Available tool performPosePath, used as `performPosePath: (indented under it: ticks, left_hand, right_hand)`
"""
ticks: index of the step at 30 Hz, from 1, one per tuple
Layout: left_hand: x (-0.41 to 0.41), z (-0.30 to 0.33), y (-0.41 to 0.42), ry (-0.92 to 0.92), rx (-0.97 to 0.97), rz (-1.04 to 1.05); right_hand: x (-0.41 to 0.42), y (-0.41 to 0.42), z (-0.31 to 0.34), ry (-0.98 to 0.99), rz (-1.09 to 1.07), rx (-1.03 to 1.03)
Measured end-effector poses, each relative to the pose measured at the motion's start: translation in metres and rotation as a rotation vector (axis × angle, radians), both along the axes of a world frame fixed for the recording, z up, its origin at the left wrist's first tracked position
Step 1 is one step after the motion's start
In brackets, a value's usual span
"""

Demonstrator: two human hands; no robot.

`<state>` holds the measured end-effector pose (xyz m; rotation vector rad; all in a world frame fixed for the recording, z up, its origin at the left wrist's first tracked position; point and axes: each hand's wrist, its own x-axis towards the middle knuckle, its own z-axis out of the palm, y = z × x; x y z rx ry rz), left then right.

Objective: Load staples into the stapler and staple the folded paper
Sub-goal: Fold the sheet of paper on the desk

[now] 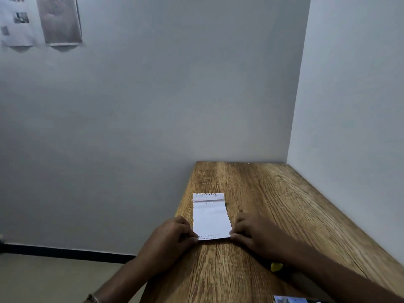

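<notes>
We saw the table point(273, 204) set into a corner, its far edge against the back wall point(153, 106) and its right edge along the side wall point(349, 106). Its left edge stood free, with open floor point(54, 278) beyond it. The far half and the right side of the top lay bare, which left room to move there.

The paper point(211, 217) lay flat near the left edge, a narrow folded strip running away from us, with printed text at its far end and a fold line just below that text. Our left hand point(172, 239) pinched the near left corner of the paper, fingers curled in and tips closed on it. Our right hand point(255, 235) pinched the near right corner the same way, knuckles bent, fingertips point(233, 235) meeting at the edge. Both hands rested on the table.

A small yellow thing point(276, 267) showed just under the right forearm, mostly hidden; we could not tell what it was. A bracelet point(93, 298) sat on the left wrist.
</notes>
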<state>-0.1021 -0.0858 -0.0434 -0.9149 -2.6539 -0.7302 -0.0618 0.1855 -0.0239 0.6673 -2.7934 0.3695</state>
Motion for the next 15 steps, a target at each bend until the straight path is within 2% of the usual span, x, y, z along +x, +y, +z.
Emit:
performPosePath:
  ticks: [9, 15]
  left_hand:
    - [0.0, 0.01, 0.007, -0.07, 0.041, 0.099]
    - [-0.004, 0.012, 0.015, -0.073, -0.011, 0.19]
  right_hand:
    - [-0.006, -0.002, 0.004, -0.07, -0.109, -0.127]
    - [-0.019, -0.01, 0.007, -0.151, -0.215, -0.13]
